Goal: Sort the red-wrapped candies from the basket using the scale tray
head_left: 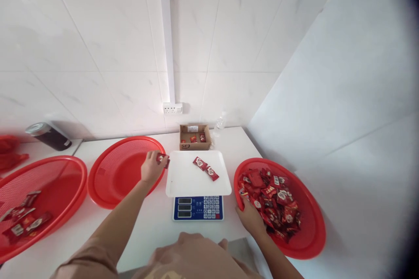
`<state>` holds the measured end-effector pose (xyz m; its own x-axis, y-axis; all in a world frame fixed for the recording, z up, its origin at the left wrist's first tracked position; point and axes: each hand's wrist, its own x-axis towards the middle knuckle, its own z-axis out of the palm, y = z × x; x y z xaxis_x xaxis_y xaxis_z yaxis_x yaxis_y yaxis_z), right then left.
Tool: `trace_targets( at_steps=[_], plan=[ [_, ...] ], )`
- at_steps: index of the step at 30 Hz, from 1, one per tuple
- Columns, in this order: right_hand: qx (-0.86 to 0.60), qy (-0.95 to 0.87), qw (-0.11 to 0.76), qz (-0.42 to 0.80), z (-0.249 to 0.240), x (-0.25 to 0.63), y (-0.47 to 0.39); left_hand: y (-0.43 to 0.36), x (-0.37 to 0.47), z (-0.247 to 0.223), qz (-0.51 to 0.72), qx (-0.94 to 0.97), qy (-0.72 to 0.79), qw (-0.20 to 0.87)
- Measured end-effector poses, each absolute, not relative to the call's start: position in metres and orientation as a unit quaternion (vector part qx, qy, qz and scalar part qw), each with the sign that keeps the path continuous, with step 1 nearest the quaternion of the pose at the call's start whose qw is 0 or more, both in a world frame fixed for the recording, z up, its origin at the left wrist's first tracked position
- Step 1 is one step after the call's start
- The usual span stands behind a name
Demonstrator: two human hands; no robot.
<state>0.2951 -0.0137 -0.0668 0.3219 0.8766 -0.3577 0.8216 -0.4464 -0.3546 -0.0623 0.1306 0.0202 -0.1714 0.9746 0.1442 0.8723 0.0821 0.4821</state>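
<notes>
Head view: one tabletop scale, its white pan (pixel 181 178) above a blue keypad panel (pixel 198 208) with three display windows; on the pan, right of centre, two small red printed packets (pixel 211 173) lying end to end, touching. Left hand (pixel 151 168): pinching one further red packet (pixel 163 159) between thumb and fingers, just beside the pan's left edge, at the right rim of a red mesh basket (pixel 121 176). Right hand (pixel 251 218): touching the near-left rim of a right-hand red basket (pixel 312 226), fingers partly hidden; whether it grips the rim or a packet cannot be told. Contents of this basket: a heap of red packets (pixel 275 200). Far left: another red basket (pixel 83 173), several packets (pixel 28 222) inside. Behind the pan: an open cardboard box (pixel 199 146) holding a few packets; beside it, a clear bottle (pixel 221 121).
</notes>
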Motion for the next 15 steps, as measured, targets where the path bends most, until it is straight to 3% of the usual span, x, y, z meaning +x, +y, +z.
trace_targets(
  at_steps=[7,11,15],
  plan=[
    [-0.812,-0.525,0.034,0.253,-0.068,0.296,-0.012,0.131,-0.116,0.006,0.132,0.616,0.772,0.08],
    [-0.812,-0.527,0.039,0.245,-0.069,0.296,-0.013,0.135,-0.08,-0.009,0.105,0.684,0.721,0.042],
    [-0.819,-0.515,0.034,0.251,-0.07,0.296,-0.013,0.138,-0.009,-0.021,0.044,0.804,0.579,0.127]
  ],
)
